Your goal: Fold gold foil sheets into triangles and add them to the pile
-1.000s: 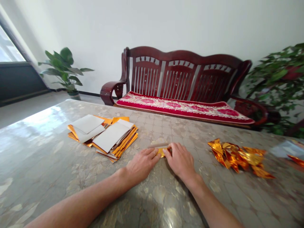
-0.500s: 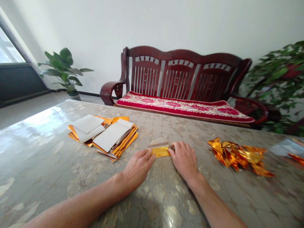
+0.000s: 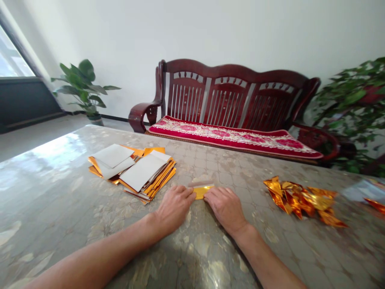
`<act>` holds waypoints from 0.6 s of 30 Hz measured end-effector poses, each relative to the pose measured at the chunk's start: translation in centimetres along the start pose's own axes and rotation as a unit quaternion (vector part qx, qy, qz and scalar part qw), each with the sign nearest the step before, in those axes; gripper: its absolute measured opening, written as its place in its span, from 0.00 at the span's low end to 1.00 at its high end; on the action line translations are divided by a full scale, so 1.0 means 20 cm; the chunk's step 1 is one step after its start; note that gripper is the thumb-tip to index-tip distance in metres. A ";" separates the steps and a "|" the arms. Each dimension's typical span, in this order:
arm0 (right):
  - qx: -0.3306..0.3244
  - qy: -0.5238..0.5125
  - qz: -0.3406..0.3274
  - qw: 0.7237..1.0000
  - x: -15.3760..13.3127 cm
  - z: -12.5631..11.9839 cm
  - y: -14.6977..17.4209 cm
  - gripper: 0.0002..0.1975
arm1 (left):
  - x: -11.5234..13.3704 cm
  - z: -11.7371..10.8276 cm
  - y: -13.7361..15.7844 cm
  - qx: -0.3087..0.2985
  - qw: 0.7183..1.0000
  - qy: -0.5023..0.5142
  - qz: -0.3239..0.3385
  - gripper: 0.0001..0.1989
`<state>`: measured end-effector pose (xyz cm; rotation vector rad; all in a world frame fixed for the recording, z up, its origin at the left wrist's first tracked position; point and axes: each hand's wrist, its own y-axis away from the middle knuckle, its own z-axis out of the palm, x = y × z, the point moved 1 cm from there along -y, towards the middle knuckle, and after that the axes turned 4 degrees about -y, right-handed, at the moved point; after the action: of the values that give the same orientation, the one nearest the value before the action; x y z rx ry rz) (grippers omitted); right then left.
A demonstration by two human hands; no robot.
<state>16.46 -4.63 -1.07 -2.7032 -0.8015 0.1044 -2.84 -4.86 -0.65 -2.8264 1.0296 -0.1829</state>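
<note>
A small folded sheet of gold foil paper [image 3: 199,193] lies on the table before me, a pale strip showing along its far edge. My left hand [image 3: 177,204] grips its left end with fingers closed. At the right end, my right hand [image 3: 226,206] has its fingers bent together and pressed over the gold paper. Left of my hands is a loose pile of foil paper sheets [image 3: 144,170], some with the pale side up and orange-gold edges showing. Over on the right sits a heap of folded gold foil pieces [image 3: 303,198].
The table [image 3: 120,241] has a glossy patterned cover. A clear plastic bag [image 3: 362,189] rests at its right side. Behind the table stands a dark wooden bench [image 3: 228,96] with a red floral cushion [image 3: 234,136]. Potted plants [image 3: 86,86] flank it.
My right hand has moved left and closer to my left hand, covering more of the gold paper. The view has shifted slightly; the piles stay where they were.
</note>
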 end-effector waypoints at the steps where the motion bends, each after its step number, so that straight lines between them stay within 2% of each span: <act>1: 0.002 0.014 -0.002 1.000 0.00 0.00 0.00 0.08 | -0.02 -0.01 0.00 0.000 1.000 -0.001 0.007 0.14; 5: 0.013 0.061 -0.017 0.998 -0.02 0.01 -0.02 0.09 | -0.05 -0.03 -0.02 0.005 0.999 -0.008 0.033 0.10; 8: 0.020 0.068 -0.013 0.997 0.00 0.01 -0.02 0.10 | -0.06 -0.02 -0.03 0.009 0.999 -0.013 0.039 0.10; 12: 0.016 0.056 0.000 0.998 0.05 0.00 -0.01 0.11 | -0.06 0.01 -0.05 0.016 0.999 -0.030 0.028 0.11; 18: 0.020 0.004 -0.030 0.999 0.02 -0.01 0.02 0.06 | -0.05 0.06 -0.07 0.041 0.996 -0.066 0.042 0.08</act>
<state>17.09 -4.74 -0.92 -2.6382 -0.8689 0.0936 -2.44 -2.99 -1.73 -2.6754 1.0820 -0.0288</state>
